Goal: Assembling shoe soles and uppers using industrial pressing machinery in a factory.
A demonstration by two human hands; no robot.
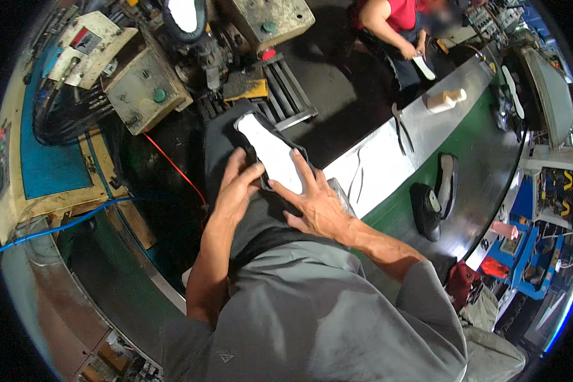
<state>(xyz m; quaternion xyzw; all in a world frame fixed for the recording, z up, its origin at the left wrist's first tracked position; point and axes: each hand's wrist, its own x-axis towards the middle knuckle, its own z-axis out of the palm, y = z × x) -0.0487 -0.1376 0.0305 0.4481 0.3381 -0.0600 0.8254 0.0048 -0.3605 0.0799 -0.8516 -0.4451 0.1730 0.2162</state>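
Across my lap lies a dark shoe upper with a white bottom [272, 149], bottom side facing up. My left hand [235, 191] grips its left edge, fingers bent and thumb against the rim of the white bottom. My right hand [318, 204] rests on the other side with fingers spread over the white surface. Part of the shoe's near end is covered by my hands. To the right, pincers [401, 130] lie on the metal strip of the bench, beside a thin dark strip [361, 175].
Machine heads with green buttons [159, 95] stand ahead and left; another white-bottomed shoe [184, 16] is mounted there. A pale bottle [445, 100] lies on the bench strip [477, 76]. Dark shoes [426, 210] sit on the green belt. A co-worker in red [401, 16] handles a white-soled piece [424, 68].
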